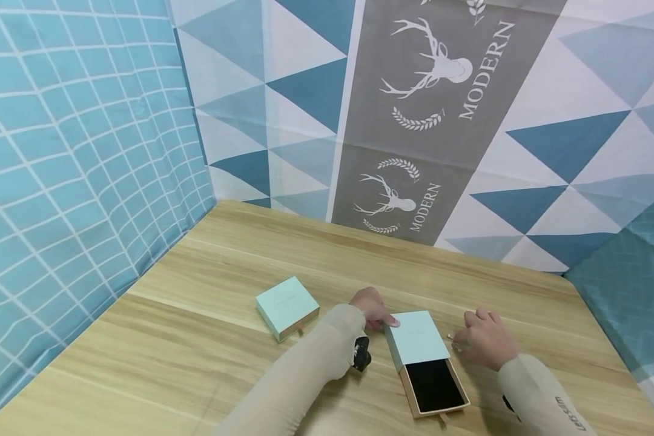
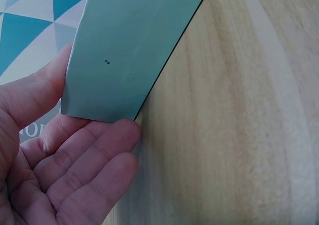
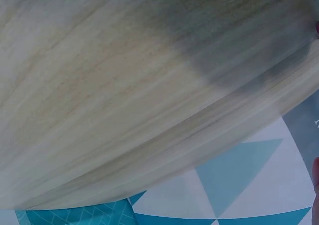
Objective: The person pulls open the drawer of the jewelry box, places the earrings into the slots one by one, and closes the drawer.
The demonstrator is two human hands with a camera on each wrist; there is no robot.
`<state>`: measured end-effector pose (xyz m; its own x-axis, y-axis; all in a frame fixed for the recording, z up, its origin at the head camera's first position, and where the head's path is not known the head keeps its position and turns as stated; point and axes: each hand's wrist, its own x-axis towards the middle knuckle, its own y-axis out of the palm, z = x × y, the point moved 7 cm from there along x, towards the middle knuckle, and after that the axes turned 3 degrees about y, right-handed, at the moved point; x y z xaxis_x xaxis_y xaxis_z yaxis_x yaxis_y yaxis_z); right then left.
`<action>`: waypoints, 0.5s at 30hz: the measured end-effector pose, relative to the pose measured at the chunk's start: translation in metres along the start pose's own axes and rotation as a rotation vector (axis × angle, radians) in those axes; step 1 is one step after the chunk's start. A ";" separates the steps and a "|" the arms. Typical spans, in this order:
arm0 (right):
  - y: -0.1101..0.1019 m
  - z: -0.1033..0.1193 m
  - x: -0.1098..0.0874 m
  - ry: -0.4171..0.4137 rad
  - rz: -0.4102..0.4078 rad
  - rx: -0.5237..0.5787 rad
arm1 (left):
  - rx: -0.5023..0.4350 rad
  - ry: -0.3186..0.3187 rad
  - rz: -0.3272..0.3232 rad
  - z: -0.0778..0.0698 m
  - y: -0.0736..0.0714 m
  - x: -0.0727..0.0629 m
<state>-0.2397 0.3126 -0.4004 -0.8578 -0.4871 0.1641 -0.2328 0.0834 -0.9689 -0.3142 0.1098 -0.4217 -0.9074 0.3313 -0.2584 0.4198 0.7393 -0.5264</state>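
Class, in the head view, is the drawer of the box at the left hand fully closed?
No: the black-lined drawer sticks out of the pale blue box that the left hand grips.

The left grip (image 1: 372,306) pinches; the right grip (image 1: 486,340) curls inward.

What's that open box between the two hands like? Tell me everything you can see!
The open box looks like cardboard: a pale mint sleeve with faint printing too small to read, and a peach-edged drawer sticking partly out toward the person, with a black lining and a little tab. Nothing shows inside. It lies flat on the wood-grained table, slightly turned. The left hand grips it near its far left corner, thumb on top.
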 end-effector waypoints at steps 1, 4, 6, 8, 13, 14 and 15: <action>0.001 0.000 0.000 0.006 0.001 -0.001 | 0.001 0.000 -0.002 0.000 0.000 0.000; 0.002 -0.001 0.000 0.010 -0.005 -0.010 | 0.009 0.001 -0.003 0.000 0.001 0.001; 0.002 0.000 0.000 0.008 -0.015 -0.016 | 0.010 0.000 -0.004 0.000 0.001 0.001; 0.003 0.000 -0.001 0.001 -0.026 -0.017 | 0.009 -0.002 -0.003 0.000 0.001 0.001; 0.003 0.000 0.000 -0.014 -0.045 -0.027 | 0.012 -0.004 -0.004 0.002 0.001 0.001; 0.003 0.000 0.000 -0.017 -0.046 -0.032 | 0.013 -0.005 -0.004 0.002 0.001 0.002; 0.003 0.000 0.001 -0.021 -0.047 -0.036 | 0.013 -0.005 -0.004 0.002 0.001 0.002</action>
<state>-0.2408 0.3122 -0.4033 -0.8359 -0.5092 0.2051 -0.2891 0.0907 -0.9530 -0.3156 0.1100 -0.4246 -0.9089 0.3258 -0.2602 0.4167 0.7328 -0.5379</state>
